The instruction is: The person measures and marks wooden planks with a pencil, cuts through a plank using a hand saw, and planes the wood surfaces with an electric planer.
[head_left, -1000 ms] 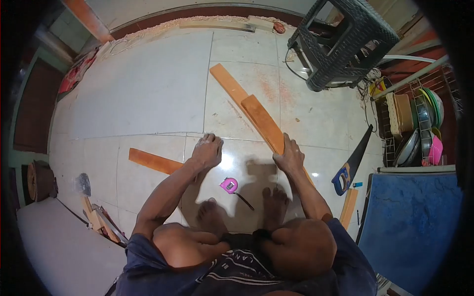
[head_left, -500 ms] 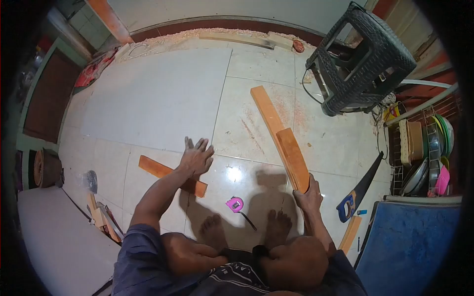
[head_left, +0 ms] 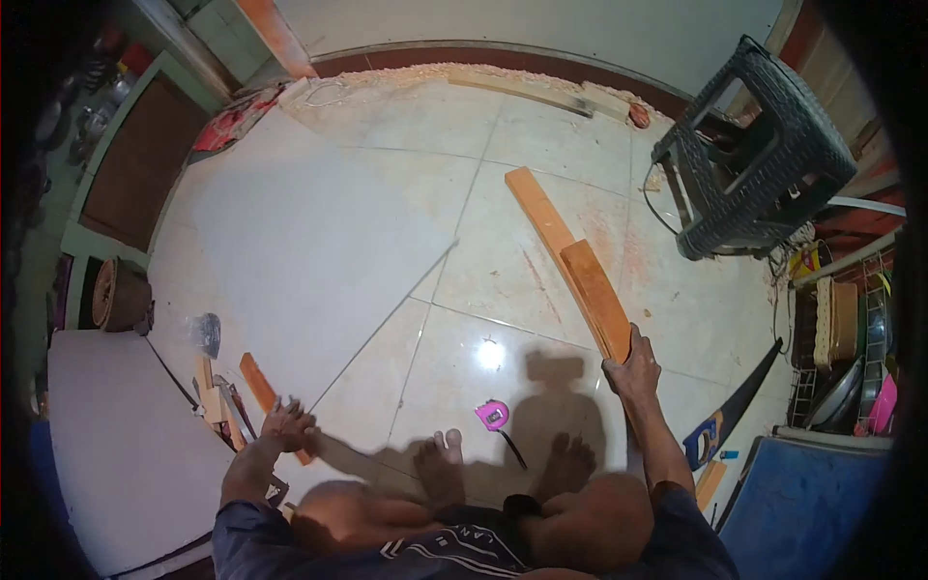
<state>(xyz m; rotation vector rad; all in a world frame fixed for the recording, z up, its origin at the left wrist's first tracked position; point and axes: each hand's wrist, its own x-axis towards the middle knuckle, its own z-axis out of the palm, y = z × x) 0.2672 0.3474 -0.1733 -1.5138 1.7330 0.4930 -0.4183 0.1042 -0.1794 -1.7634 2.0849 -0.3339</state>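
My left hand (head_left: 287, 426) is at the near corner of a large grey sheet (head_left: 319, 242) lying on the floor, its bent fingers on that corner. An orange wooden piece (head_left: 257, 383) lies partly under the hand. My right hand (head_left: 634, 370) is closed round the near end of two orange wooden pieces, a shorter one (head_left: 599, 295) resting on a longer one (head_left: 536, 210). The far end of the longer piece points away from me. A pink tape measure (head_left: 492, 415) with a black strap sits on the tiles between my hands, just beyond my feet.
A handsaw (head_left: 739, 406) lies at the right, near a blue panel (head_left: 812, 512) and a dish rack (head_left: 807, 387). A dark plastic stool (head_left: 764, 145) stands at the back right. Tools (head_left: 220, 396) and another pale panel (head_left: 135, 435) are at the left. Shavings line the wall.
The grey sheet has turned, its near corner now closer to me on the left with my left hand. The loose orange piece has shifted left and turned. My right hand keeps its wooden pieces.
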